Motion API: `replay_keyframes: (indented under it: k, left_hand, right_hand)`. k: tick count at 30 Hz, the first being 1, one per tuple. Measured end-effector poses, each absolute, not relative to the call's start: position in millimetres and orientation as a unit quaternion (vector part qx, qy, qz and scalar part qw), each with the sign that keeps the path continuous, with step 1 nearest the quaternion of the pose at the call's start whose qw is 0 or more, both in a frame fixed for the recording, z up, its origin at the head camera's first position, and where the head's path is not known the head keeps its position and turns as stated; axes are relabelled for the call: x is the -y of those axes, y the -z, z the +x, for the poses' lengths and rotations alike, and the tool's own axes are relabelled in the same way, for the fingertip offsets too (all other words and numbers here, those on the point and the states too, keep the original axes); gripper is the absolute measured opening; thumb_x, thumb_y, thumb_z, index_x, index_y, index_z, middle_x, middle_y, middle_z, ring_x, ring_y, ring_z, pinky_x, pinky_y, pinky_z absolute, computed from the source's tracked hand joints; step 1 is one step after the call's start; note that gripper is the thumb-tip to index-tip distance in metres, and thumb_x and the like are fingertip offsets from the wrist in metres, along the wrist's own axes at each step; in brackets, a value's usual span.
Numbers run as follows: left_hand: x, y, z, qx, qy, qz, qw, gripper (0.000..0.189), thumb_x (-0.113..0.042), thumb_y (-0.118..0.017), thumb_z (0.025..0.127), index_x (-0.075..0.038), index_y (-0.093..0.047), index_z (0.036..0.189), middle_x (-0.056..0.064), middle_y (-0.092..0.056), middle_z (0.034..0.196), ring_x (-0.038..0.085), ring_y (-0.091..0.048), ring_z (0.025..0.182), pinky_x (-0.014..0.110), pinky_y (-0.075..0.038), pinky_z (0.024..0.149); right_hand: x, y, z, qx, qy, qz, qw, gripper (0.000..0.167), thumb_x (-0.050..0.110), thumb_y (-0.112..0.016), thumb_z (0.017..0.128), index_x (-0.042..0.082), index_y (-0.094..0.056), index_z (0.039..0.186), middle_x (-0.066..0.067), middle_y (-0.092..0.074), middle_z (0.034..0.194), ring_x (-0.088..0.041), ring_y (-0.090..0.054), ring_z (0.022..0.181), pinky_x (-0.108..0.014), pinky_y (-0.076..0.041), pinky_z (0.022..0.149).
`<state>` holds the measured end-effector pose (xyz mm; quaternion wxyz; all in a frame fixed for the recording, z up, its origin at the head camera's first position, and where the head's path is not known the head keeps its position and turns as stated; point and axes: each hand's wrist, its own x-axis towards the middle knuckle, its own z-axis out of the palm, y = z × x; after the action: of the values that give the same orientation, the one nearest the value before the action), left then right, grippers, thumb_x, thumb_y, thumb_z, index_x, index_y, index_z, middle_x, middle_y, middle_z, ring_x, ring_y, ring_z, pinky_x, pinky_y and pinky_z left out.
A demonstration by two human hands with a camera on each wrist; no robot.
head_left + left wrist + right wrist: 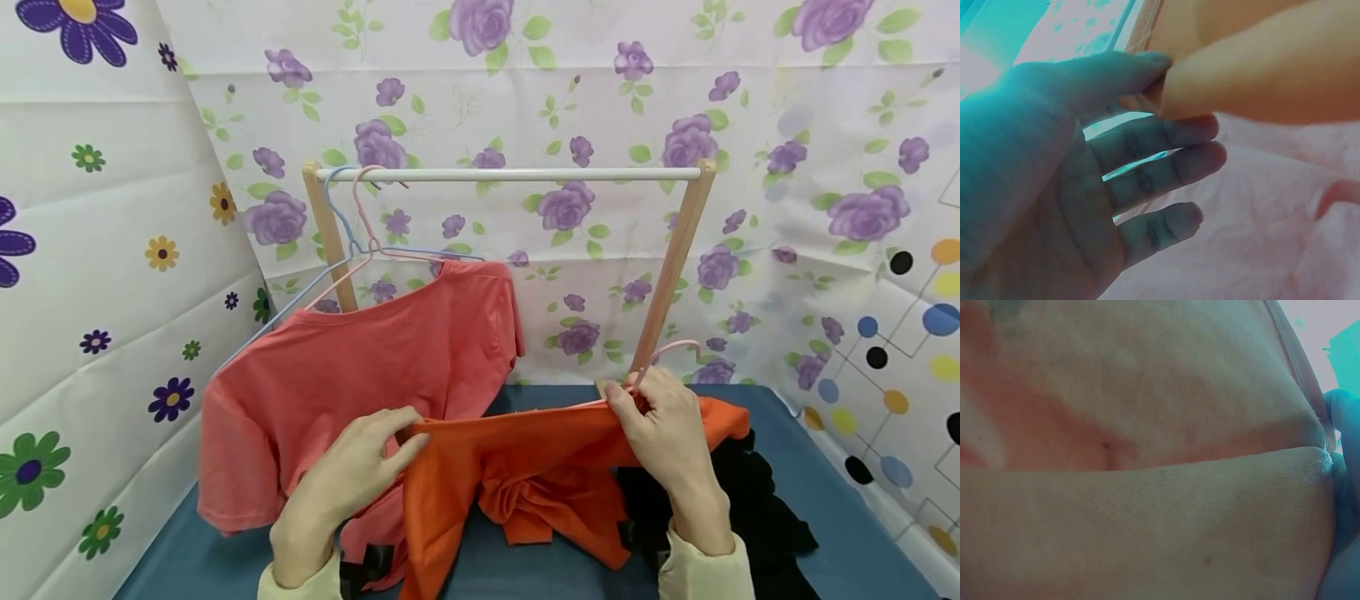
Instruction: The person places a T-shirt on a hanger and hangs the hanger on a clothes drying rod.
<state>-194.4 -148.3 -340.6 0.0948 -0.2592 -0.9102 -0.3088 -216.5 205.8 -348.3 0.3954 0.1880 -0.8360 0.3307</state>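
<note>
An orange shirt (540, 450) is stretched between both hands above the table. Its left end is pinched between thumb and index finger of my left hand (348, 471); the other fingers spread loosely in the left wrist view. At the right, my right hand (667, 437) grips the shirt's upper edge together with a pink hanger (678, 343). The hanger's hook sticks out above that hand, and most of its frame is hidden by the cloth. In the right wrist view the orange cloth (1147, 531) fills most of the picture, with fingertips at the right edge.
A rack with a white rail (510, 175) and wooden posts stands behind. From its left end hang a blue hanger (281, 312) and a pink hanger with a coral T-shirt (352, 354). A black garment (750, 508) lies at the right on the blue tabletop (825, 467).
</note>
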Motion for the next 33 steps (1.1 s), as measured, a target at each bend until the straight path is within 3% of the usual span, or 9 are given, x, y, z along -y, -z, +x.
replay_keyframes:
  k: [7, 12, 15, 22, 25, 28, 33]
  left_hand:
    - [130, 347, -204, 0.9, 0.316, -0.282, 0.104, 0.006, -0.018, -0.062, 0.098, -0.021, -0.058, 0.095, -0.011, -0.048, 0.069, 0.008, -0.048, 0.061, 0.025, -0.044, 0.059]
    - [121, 351, -207, 0.895, 0.317, -0.288, 0.126, 0.02, -0.013, -0.065, 0.095, -0.013, -0.055, 0.112, -0.009, -0.052, 0.078, 0.008, -0.05, 0.065, 0.025, -0.046, 0.062]
    - [116, 352, -207, 0.892, 0.323, -0.272, 0.161, 0.026, -0.014, -0.068, 0.093, -0.013, -0.052, 0.114, -0.008, -0.053, 0.084, 0.007, -0.05, 0.068, 0.025, -0.047, 0.063]
    - [107, 352, -204, 0.892, 0.292, -0.218, 0.266, 0.023, -0.024, -0.075, 0.087, -0.016, -0.057, 0.098, -0.006, -0.045, 0.087, 0.007, -0.042, 0.058, 0.023, -0.042, 0.054]
    - [106, 351, -202, 0.899, 0.278, -0.216, 0.26, 0.015, -0.028, -0.073, 0.089, -0.017, -0.065, 0.097, -0.009, -0.052, 0.086, 0.005, -0.047, 0.063, 0.023, -0.046, 0.059]
    - [104, 351, -199, 0.91, 0.26, -0.224, 0.232, 0.021, -0.034, -0.071, 0.089, -0.017, -0.071, 0.102, -0.009, -0.059, 0.09, 0.006, -0.054, 0.076, 0.026, -0.05, 0.071]
    - [100, 351, -199, 0.921, 0.242, -0.224, 0.206, 0.034, -0.036, -0.07, 0.09, -0.012, -0.066, 0.113, -0.003, -0.062, 0.099, 0.012, -0.057, 0.086, 0.032, -0.05, 0.08]
  right_hand:
    - [-203, 347, -215, 0.834, -0.332, 0.203, 0.391, 0.042, 0.019, -0.067, 0.094, 0.023, -0.04, 0.061, 0.007, -0.033, 0.064, -0.011, -0.031, 0.056, -0.029, -0.025, 0.055]
    - [-204, 348, -215, 0.836, -0.328, 0.206, 0.388, 0.042, 0.019, -0.068, 0.093, 0.021, -0.04, 0.062, 0.007, -0.033, 0.064, -0.011, -0.032, 0.057, -0.029, -0.025, 0.055]
    - [-204, 348, -216, 0.838, -0.328, 0.202, 0.387, 0.039, 0.019, -0.068, 0.093, 0.021, -0.042, 0.064, 0.007, -0.034, 0.064, -0.011, -0.033, 0.057, -0.029, -0.026, 0.055]
    - [-204, 346, -217, 0.839, -0.331, 0.186, 0.389, 0.035, 0.021, -0.067, 0.094, 0.02, -0.046, 0.066, 0.005, -0.035, 0.066, -0.012, -0.035, 0.06, -0.029, -0.027, 0.057]
    - [-203, 346, -218, 0.839, -0.331, 0.183, 0.392, 0.034, 0.021, -0.067, 0.095, 0.02, -0.048, 0.066, 0.005, -0.036, 0.066, -0.013, -0.035, 0.062, -0.029, -0.027, 0.058]
    - [-203, 347, -218, 0.839, -0.33, 0.182, 0.392, 0.034, 0.02, -0.066, 0.095, 0.019, -0.047, 0.066, 0.004, -0.036, 0.067, -0.013, -0.035, 0.063, -0.029, -0.026, 0.059]
    - [-202, 347, -220, 0.834, -0.328, 0.192, 0.399, 0.035, 0.019, -0.067, 0.094, 0.019, -0.046, 0.066, 0.004, -0.035, 0.067, -0.013, -0.035, 0.064, -0.03, -0.025, 0.061]
